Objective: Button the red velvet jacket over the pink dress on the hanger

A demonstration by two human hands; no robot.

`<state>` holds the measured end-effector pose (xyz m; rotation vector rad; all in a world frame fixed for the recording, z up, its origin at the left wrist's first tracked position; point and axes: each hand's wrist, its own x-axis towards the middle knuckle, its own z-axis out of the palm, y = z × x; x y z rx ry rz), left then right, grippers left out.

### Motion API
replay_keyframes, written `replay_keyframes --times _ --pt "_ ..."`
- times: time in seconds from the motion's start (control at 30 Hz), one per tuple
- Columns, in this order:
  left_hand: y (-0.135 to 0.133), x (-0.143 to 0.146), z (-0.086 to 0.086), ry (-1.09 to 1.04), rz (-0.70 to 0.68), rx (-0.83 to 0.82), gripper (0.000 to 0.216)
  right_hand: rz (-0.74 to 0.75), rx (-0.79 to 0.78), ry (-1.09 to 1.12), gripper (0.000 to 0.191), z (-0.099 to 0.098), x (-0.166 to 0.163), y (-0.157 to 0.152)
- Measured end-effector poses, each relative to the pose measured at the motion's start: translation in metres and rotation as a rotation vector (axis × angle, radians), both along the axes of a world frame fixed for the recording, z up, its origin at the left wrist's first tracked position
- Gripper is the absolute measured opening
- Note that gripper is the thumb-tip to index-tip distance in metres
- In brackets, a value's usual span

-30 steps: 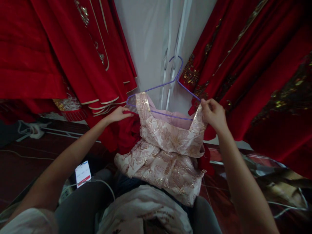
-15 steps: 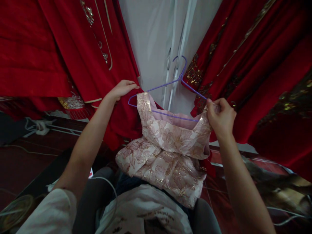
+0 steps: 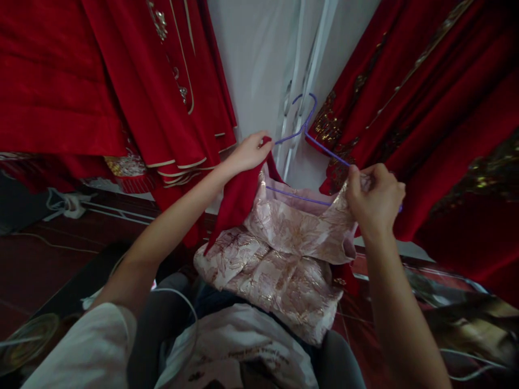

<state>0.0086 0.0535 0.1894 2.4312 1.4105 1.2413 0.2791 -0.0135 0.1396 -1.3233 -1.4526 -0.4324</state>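
Note:
A purple clothes hanger (image 3: 310, 195) runs through a pale pink dress (image 3: 295, 227) with a gold floral pattern. The dress's lower part lies bunched over my lap. My right hand (image 3: 377, 200) is closed on the dress's right shoulder strap, up against the hanger's arm. Red cloth (image 3: 239, 200) drapes from my left hand (image 3: 253, 151), which pinches it beside the hanger's left arm. That cloth covers the left end of the hanger and part of the dress's left side. The hanger's hook points up, in front of the white cabinet.
Red garments (image 3: 154, 97) with metallic trim hang at the left, and more red embroidered cloth (image 3: 425, 119) hangs at the right. White cabinet doors (image 3: 251, 59) with handles stand between them. A white cable (image 3: 190, 308) loops by my lap. At the lower left is a round clear container (image 3: 30, 343).
My left hand has moved right and taken hold of red cloth, drawing it across the hanger's left end and the dress. My right hand has stayed at the strap.

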Motion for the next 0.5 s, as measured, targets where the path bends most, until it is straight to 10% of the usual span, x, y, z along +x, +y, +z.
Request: replay_keyframes --times 0.33,0.5 --pt "0.011 -0.019 -0.003 0.125 -0.079 0.05 0.022 0.228 -0.376 0.134 0.059 -0.01 0.031 0.077" --pt "0.043 -0.042 -0.026 0.339 -0.063 -0.095 0.034 0.682 -0.853 0.052 0.05 0.015 0.027 0.127"
